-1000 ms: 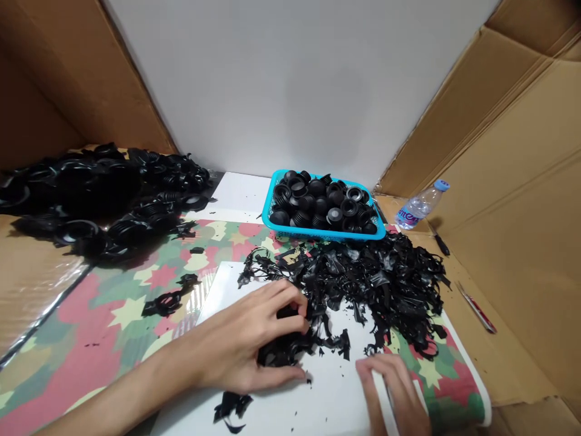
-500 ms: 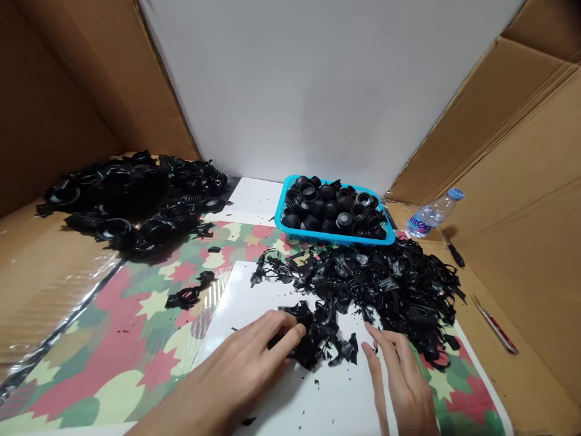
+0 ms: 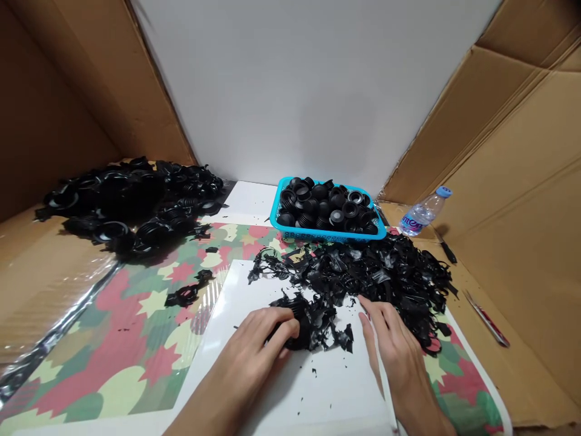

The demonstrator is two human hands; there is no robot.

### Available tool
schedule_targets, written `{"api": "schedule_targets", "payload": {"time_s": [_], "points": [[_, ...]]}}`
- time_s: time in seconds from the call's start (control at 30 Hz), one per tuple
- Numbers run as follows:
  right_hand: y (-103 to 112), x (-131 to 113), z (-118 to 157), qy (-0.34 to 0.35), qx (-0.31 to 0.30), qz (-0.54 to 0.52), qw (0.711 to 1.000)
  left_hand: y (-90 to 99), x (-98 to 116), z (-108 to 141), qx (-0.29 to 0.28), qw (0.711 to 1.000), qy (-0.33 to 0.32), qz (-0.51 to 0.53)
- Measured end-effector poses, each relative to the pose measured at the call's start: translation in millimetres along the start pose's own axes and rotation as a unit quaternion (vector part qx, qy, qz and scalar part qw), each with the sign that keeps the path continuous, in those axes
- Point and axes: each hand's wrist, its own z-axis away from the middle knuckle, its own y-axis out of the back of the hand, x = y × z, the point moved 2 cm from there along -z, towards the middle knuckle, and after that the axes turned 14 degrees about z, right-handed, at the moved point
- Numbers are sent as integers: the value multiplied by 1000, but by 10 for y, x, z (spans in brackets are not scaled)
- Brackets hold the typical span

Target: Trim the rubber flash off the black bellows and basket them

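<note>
My left hand (image 3: 265,339) is curled around a black ribbed rubber piece (image 3: 299,312) with ragged trimmings about it, low over a white board (image 3: 218,327). Its fingertips are partly hidden behind the piece. To its right, my right hand (image 3: 393,345) has thumb and fingers apart and holds nothing visible. Those fingertips are beside the near edge of a large heap of black rubber scraps (image 3: 385,278). Between the hands, torn black scraps (image 3: 342,336) and small crumbs lie on the board.
Behind the heap stands a blue basket (image 3: 331,233) full of black ribbed rubber parts. A pile of similar parts (image 3: 136,206) with ragged edges is at the left. On the right are a water bottle (image 3: 424,213), a black-handled tool (image 3: 447,249) and a red cutter (image 3: 488,320).
My right hand has moved up and slightly left, away from the board's near edge. My left hand has shifted slightly and stays around the ribbed piece. The camera view has turned a little.
</note>
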Motion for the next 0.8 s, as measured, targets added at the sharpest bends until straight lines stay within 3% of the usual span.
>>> {"api": "schedule_targets", "payload": {"time_s": [0.13, 0.3, 0.47, 0.63, 0.8], "points": [[-29, 49, -48, 0, 20, -34, 999, 52, 72, -56, 7, 997, -72, -36], [-54, 78, -91, 15, 13, -43, 999, 81, 71, -160, 5, 996, -72, -44], [147, -37, -81, 13, 52, -106, 993, 77, 78, -128, 9, 996, -67, -51], [325, -319, -173, 13, -1, -328, 944, 99, 153, -80, 20, 996, -80, -39], [254, -524, -299, 105, -5, -387, 916, 140, 203, -113, 36, 995, -88, -32]]}}
